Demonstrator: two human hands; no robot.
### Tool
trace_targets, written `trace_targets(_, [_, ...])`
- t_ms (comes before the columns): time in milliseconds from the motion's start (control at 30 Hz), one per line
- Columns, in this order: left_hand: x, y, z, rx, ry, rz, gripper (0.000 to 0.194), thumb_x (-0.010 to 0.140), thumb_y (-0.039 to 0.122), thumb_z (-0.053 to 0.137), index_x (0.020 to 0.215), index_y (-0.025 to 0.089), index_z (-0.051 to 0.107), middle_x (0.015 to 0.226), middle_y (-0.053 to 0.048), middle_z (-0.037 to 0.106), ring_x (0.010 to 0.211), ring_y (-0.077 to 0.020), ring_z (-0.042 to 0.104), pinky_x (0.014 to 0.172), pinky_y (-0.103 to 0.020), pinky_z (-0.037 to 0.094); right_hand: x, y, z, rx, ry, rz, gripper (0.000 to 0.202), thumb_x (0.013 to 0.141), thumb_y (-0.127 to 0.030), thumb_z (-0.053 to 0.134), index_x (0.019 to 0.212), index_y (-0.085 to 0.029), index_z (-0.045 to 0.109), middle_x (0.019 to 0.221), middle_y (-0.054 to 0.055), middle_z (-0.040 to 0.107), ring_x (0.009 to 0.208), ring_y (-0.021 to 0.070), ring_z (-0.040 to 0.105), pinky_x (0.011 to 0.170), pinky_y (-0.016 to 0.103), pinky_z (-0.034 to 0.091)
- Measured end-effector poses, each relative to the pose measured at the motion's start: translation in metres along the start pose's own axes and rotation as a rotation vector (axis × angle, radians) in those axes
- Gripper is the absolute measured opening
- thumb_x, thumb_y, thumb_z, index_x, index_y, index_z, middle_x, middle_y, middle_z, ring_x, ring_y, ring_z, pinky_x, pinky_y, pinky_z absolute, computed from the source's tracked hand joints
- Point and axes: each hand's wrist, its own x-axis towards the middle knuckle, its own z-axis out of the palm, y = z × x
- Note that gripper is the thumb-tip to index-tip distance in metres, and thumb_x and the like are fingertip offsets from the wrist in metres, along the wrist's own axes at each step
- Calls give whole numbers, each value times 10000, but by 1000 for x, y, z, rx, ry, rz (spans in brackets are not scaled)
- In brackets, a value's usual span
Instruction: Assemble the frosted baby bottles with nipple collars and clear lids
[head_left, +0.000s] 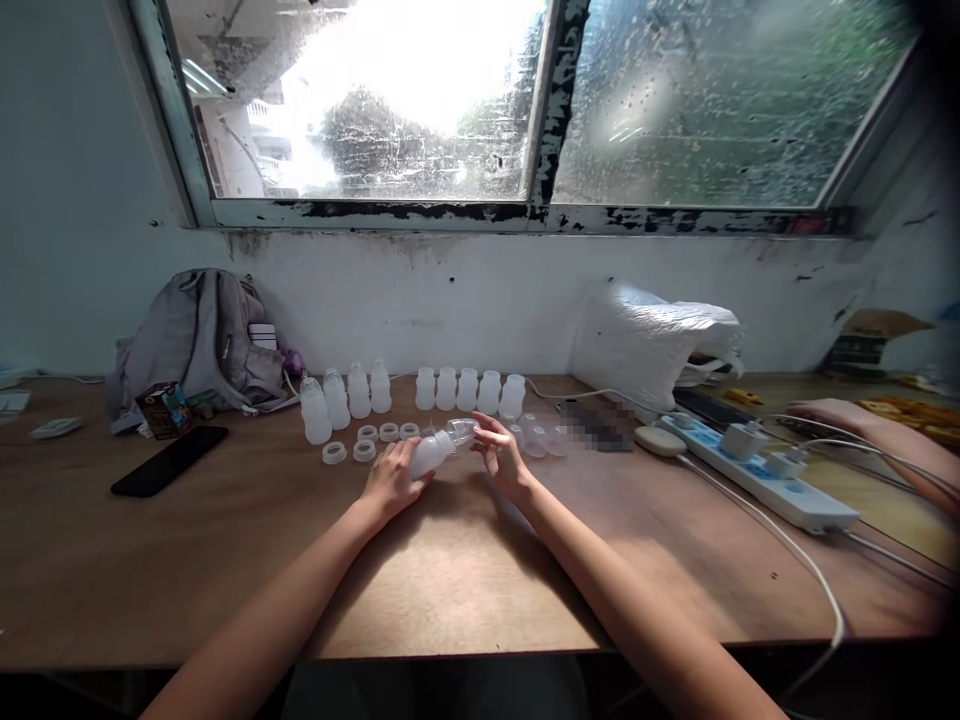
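My left hand (394,474) is wrapped round the body of a milky white baby bottle (429,456), which is tilted with its top toward the right. On its top end sits a clear dome cap (461,432). The fingers of my right hand (501,455) pinch the tip of this cap. Beyond my left hand lie several white screw rings (334,453). To the left stand several capped bottles (316,412), and straight ahead is a row of open-topped bottles (468,389). Several more clear caps (535,437) lie just right of my right hand.
A black phone (171,461) and a grey backpack (202,340) are at the left. A white power strip (757,475) with plugs and cables runs along the right, beside a round white pad (659,441). A white plastic bag (645,345) leans on the wall. Another person's hand (836,416) is at far right.
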Motion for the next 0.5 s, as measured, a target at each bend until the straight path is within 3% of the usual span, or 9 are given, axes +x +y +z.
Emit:
trace_targets(200, [-1, -3, 2, -7, 22, 77, 479, 708, 324, 560, 1146, 177, 431, 1062, -85, 545, 975, -231, 486, 809, -344, 410, -7, -6, 4, 20, -148, 69, 273, 611, -258, 616, 874, -186, 612, 903, 33, 609, 790, 151, 542, 656, 269, 434])
trace_targets(333, [0, -2, 4, -28, 32, 124, 465, 706, 309, 561, 1133, 170, 440, 1049, -83, 544, 979, -226, 480, 820, -344, 414, -10, -3, 1, 39, -157, 106, 263, 610, -250, 633, 863, -203, 580, 846, 18, 604, 785, 163, 550, 688, 329, 465])
trace_targets(500, [3, -3, 4, -53, 33, 167, 433, 706, 305, 557, 1102, 159, 462, 1029, -89, 550, 952, -228, 498, 811, -352, 424, -8, 2, 2, 67, -154, 129, 268, 624, -241, 599, 885, -191, 563, 866, 28, 594, 792, 154, 549, 693, 302, 466])
